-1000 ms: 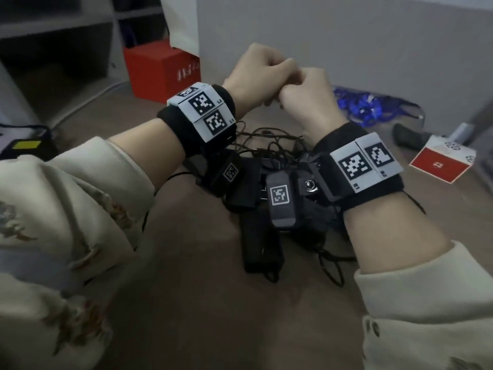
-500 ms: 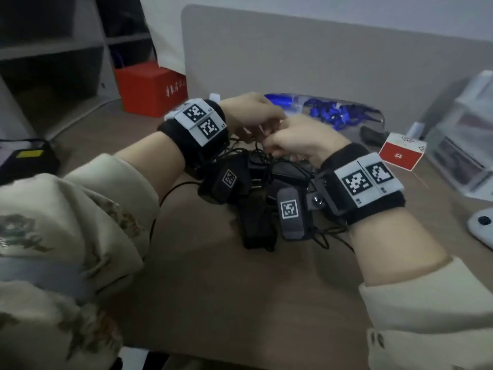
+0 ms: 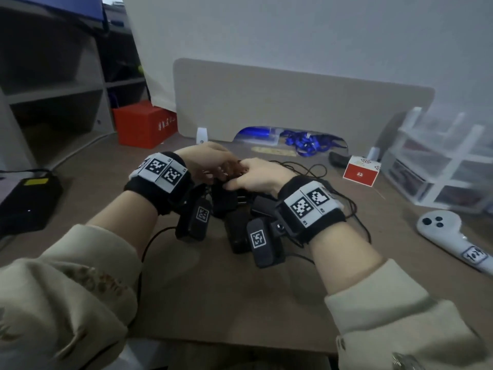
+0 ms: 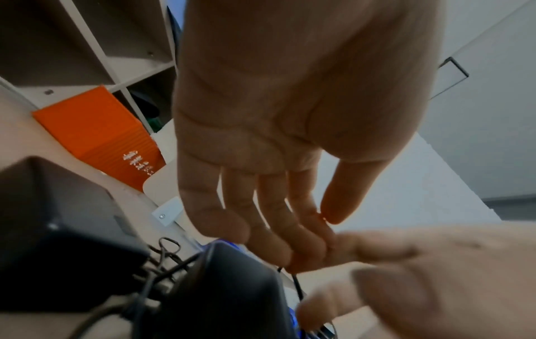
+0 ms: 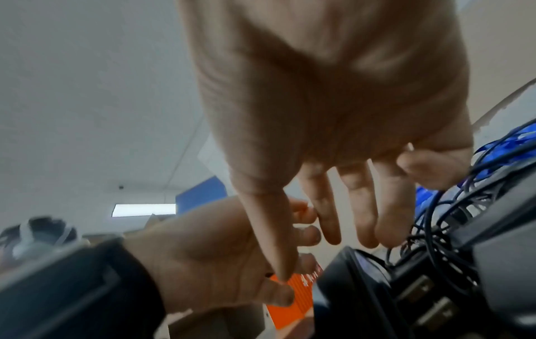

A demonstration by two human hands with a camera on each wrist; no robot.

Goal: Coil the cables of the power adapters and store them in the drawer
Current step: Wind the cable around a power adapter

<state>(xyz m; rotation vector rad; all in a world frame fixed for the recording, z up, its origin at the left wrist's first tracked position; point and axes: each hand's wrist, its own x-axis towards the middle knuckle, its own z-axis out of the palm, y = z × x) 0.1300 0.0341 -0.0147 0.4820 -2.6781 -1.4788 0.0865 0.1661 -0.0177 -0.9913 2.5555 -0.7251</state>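
Several black power adapters [image 3: 236, 231] lie heaped at the middle of the brown desk [image 3: 213, 303], their thin black cables [image 3: 306, 166] tangled behind them. Both hands hover low over the far side of the heap. My left hand [image 3: 213, 164] has loosely straight fingers, and its fingertips [image 4: 290, 252] touch a thin cable [image 4: 297, 286] beside an adapter [image 4: 232, 293]. My right hand [image 3: 256, 174] is spread and relaxed above the adapters [image 5: 420, 286] and cables [image 5: 435, 229], next to the left hand. A clear plastic drawer unit [image 3: 440, 166] stands at the right.
A red box [image 3: 145, 124] sits at the back left by grey shelves. A beige divider panel [image 3: 293, 102] closes the back, with blue lanyards [image 3: 306, 141] under it. A small red-and-white box [image 3: 360, 173] and a white controller [image 3: 448, 233] lie right. A black device [image 3: 26, 201] sits left.
A second ago both hands were raised and clenched together above the heap. They have come down onto the adapters and their fingers have opened.
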